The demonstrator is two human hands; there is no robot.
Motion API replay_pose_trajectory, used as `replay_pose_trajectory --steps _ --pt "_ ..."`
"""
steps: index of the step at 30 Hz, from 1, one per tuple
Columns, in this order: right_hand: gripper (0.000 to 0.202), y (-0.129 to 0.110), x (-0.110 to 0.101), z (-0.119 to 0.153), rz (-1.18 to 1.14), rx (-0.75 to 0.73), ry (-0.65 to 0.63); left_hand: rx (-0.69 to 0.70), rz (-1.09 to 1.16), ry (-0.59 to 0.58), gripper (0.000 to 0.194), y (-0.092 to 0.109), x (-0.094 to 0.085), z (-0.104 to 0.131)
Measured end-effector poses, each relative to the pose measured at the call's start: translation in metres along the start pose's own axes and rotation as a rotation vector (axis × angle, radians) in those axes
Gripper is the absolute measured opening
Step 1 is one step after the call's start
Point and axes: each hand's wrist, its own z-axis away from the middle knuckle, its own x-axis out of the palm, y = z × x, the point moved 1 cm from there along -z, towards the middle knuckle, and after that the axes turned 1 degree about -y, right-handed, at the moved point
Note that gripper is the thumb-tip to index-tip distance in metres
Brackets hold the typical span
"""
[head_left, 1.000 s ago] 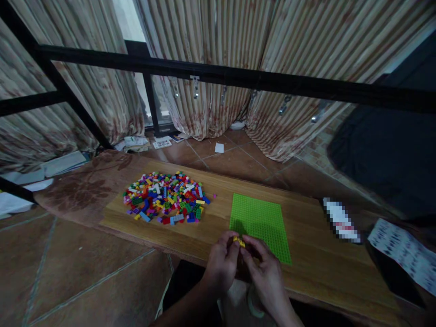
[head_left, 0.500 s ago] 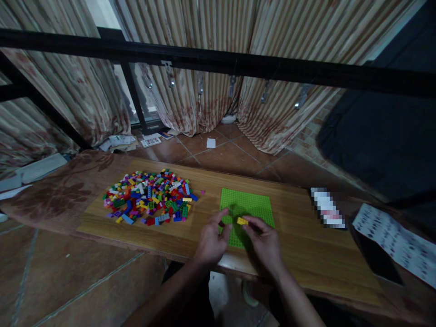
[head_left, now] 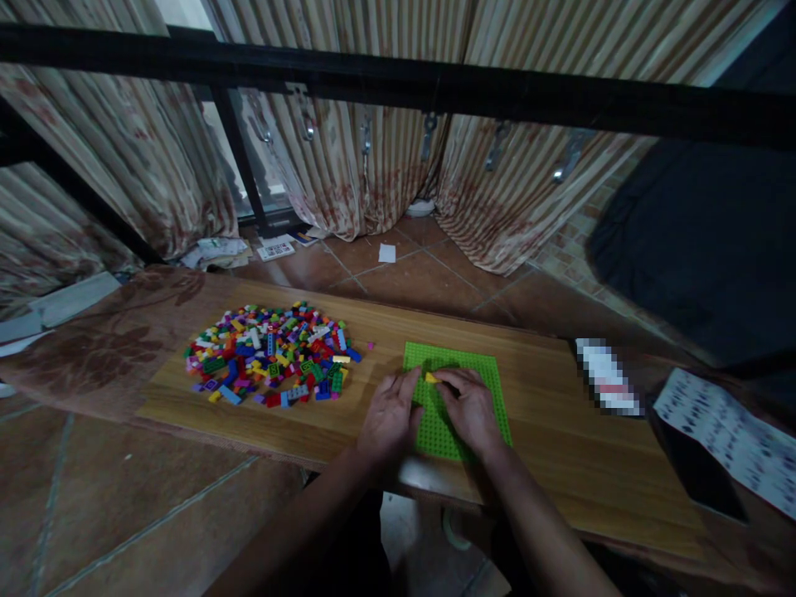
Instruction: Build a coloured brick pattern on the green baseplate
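A green studded baseplate [head_left: 497, 398] lies on the wooden board in front of me. My right hand [head_left: 471, 408] is over it, thumb and fingers pinching a small yellow toy brick [head_left: 430, 377] at the plate's upper left part. Whether the brick touches the studs I cannot tell. My left hand [head_left: 389, 414] rests at the plate's left edge with its fingers stretched out towards the brick. Its palm side is hidden. Left of it is a heap of mixed coloured toy bricks [head_left: 274, 352].
A single pink brick [head_left: 371, 345] sits apart from the heap. On the right are a blurred-out white item [head_left: 606, 377], a printed sheet [head_left: 727, 435] and a dark flat object [head_left: 702, 473]. A black metal rail [head_left: 398, 70] crosses above the board [head_left: 560, 464].
My right hand has carried the yellow brick away from me and slightly left, down towards the plate. The left hand's fingers have straightened and moved forward. The view has shifted slightly.
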Motion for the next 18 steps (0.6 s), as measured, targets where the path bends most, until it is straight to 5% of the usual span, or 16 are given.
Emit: replay_pose_trajectory --steps 18 --pt "0.022 -0.003 -0.001 0.009 0.043 -0.068 -0.063 -0.021 0.022 -0.004 0.069 0.003 -0.003 0.01"
